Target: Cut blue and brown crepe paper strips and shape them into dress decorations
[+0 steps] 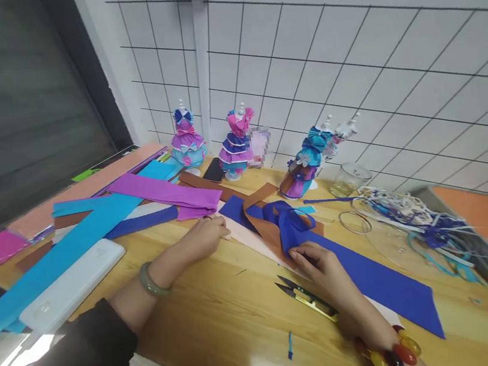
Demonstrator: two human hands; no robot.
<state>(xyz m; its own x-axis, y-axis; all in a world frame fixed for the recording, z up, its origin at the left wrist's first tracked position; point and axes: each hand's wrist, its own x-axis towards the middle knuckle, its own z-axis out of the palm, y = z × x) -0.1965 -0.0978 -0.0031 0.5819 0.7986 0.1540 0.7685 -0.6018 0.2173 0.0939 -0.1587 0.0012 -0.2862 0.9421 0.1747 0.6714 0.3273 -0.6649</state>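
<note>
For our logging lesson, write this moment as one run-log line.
left hand: at pale strip | right hand: pinching blue fabric | snips: on table

Toward 11 o'clock a small dressed figure [186, 138] in lilac and pale blue stands on the table, with a black phone [213, 171] between it and a pink-and-navy figure [235, 151] at 12. A teal-and-purple figure [307, 163] leans in view near 2, a glass jar [349, 179] beyond it at 3, and a black wire grid [282, 4] spans 11 to 2. A long white case [75, 285] lies at 8 o'clock.

Dark sleeve [79, 364]; green bangle [146, 281]; yellow, red beaded bracelet [404, 355].
</note>
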